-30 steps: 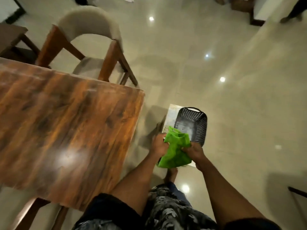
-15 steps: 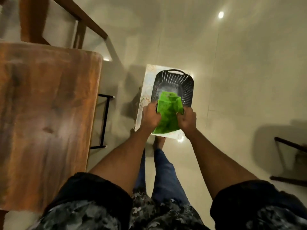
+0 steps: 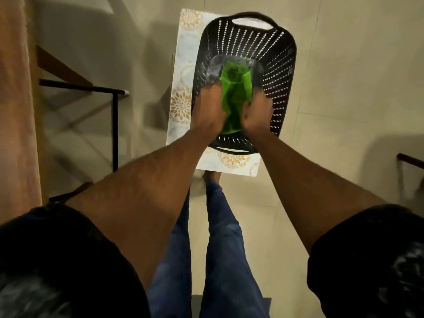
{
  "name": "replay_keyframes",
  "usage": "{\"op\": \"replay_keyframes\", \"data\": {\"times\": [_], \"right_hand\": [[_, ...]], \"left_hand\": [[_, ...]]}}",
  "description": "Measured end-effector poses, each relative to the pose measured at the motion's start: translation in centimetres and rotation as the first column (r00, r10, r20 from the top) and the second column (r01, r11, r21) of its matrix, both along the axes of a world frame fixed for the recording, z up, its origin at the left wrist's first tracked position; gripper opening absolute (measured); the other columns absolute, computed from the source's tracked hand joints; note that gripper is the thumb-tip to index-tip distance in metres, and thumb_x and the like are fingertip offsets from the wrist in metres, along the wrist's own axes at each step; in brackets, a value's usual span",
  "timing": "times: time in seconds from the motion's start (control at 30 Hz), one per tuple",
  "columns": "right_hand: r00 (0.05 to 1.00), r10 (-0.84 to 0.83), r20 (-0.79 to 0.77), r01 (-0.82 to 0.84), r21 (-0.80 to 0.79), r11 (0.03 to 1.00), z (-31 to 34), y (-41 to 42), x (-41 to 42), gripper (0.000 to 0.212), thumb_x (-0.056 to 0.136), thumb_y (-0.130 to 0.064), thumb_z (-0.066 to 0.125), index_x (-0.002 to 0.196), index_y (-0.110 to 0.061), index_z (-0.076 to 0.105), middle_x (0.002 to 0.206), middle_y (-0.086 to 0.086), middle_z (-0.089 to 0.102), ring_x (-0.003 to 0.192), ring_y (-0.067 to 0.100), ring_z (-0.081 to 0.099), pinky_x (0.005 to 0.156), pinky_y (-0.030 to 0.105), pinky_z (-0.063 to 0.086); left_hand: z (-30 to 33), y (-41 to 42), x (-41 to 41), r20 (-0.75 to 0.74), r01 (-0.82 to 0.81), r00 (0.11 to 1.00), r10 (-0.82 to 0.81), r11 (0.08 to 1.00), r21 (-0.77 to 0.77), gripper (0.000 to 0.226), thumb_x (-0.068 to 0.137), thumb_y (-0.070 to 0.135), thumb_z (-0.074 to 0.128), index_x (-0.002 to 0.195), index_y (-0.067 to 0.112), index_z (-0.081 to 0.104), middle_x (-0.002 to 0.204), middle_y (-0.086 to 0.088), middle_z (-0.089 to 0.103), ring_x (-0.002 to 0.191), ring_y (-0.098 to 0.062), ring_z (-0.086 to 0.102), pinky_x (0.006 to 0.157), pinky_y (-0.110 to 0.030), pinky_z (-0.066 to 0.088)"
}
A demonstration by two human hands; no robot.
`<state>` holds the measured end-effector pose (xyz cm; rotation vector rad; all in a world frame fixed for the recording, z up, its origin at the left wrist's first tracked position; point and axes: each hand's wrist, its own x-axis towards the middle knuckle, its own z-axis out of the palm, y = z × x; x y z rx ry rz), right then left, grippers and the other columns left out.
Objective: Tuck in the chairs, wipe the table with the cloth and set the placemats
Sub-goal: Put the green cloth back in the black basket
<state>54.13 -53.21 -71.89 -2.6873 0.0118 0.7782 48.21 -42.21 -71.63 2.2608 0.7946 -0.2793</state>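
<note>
Gripping green cloth (image 3: 234, 104), both hands (image 3: 211, 111) blurred, fingertips hidden inside basket (image 3: 277, 65)

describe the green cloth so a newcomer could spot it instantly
Find the black perforated plastic basket standing on a floral-patterned white mat on the floor. Inside its opening, the left hand and right hand hold a bright green folded cloth. It is the only vividly coloured thing there.

Both hands gripping green cloth (image 3: 234, 104), black basket (image 3: 275, 65)

No text, label, brand, number or sign can be read anywhere in the view; nothing shown carries legible writing.
</note>
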Motion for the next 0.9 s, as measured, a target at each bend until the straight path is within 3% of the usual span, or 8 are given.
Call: {"op": "replay_keyframes", "data": {"times": [0.07,0.2,0.27,0.37,0.5,0.67,0.9], "right_hand": [[0.997,0.061,0.051,-0.057,-0.061,0.996,0.4,-0.1,-0.2,0.044,0.105,0.001,0.047,0.148,-0.006,0.049,0.112,0.018,0.069,0.103,0.035,0.067,0.091,0.047,0.053],[0.936,0.169,0.307,-0.162,-0.048,0.986,2.9,-1.1,-0.5,0.042,0.099,0.006,0.049,0.139,-0.006,0.055,0.129,0.016,0.064,0.112,0.037,0.064,0.089,0.047,0.052],[0.877,0.163,0.453,-0.168,-0.031,0.985,4.0,-2.3,-0.6,0.045,0.095,0.006,0.051,0.138,-0.007,0.058,0.129,0.014,0.061,0.116,0.033,0.059,0.097,0.043,0.047],[0.822,0.014,0.569,-0.020,0.005,1.000,4.8,-4.0,-0.5,0.056,0.094,-0.002,0.061,0.147,-0.013,0.050,0.132,0.007,0.058,0.121,0.024,0.055,0.103,0.035,0.040],[0.811,-0.121,0.573,0.096,0.074,0.993,3.8,-4.9,-0.8,0.068,0.091,-0.004,0.068,0.153,-0.012,0.043,0.134,0.005,0.055,0.121,0.022,0.054,0.107,0.036,0.045],[0.845,-0.150,0.513,0.106,0.114,0.988,1.7,-4.9,-0.9,0.067,0.093,0.001,0.063,0.155,-0.008,0.040,0.139,0.007,0.054,0.126,0.023,0.053,0.112,0.039,0.046],[0.868,-0.151,0.473,0.105,0.123,0.987,0.4,-5.1,-1.2,0.059,0.092,0.010,0.052,0.149,-0.005,0.047,0.140,0.012,0.058,0.127,0.029,0.054,0.110,0.030,0.038]], "left_hand": [[0.1,-0.4,-0.4,0.061,0.036,0.997,-0.039,0.998,0.053,0.047,0.087,0.001,0.079,0.130,0.011,0.067,0.125,-0.010,0.070,0.107,-0.027,0.072,0.087,-0.043,0.065],[3.4,-0.4,-2.2,0.253,-0.029,0.967,-0.015,0.985,0.170,0.073,0.083,-0.013,0.070,0.151,0.007,0.055,0.155,-0.015,0.054,0.140,-0.032,0.054,0.113,-0.051,0.049],[4.6,0.4,-3.4,0.290,-0.165,0.953,0.088,0.953,0.253,0.073,0.085,-0.004,0.072,0.153,0.013,0.053,0.157,-0.011,0.051,0.142,-0.028,0.050,0.115,-0.047,0.042],[4.4,1.4,-4.6,0.217,-0.347,0.928,0.302,0.915,0.209,0.071,0.088,0.016,0.077,0.154,0.015,0.049,0.153,-0.008,0.051,0.141,-0.027,0.049,0.115,-0.048,0.040],[2.8,1.2,-5.4,0.113,-0.268,0.961,0.254,0.952,0.144,0.068,0.093,0.026,0.074,0.154,0.013,0.047,0.149,-0.010,0.054,0.142,-0.031,0.050,0.116,-0.058,0.040],[1.4,0.7,-5.1,0.141,-0.294,0.950,0.279,0.951,0.098,0.061,0.094,0.014,0.070,0.152,0.008,0.049,0.141,-0.012,0.059,0.132,-0.031,0.056,0.112,-0.042,0.044],[0.2,0.3,-5.1,0.149,-0.273,0.956,0.253,0.952,0.139,0.037,0.101,0.002,0.051,0.136,0.002,0.061,0.124,-0.015,0.066,0.114,-0.032,0.061,0.094,-0.036,0.043]]}}
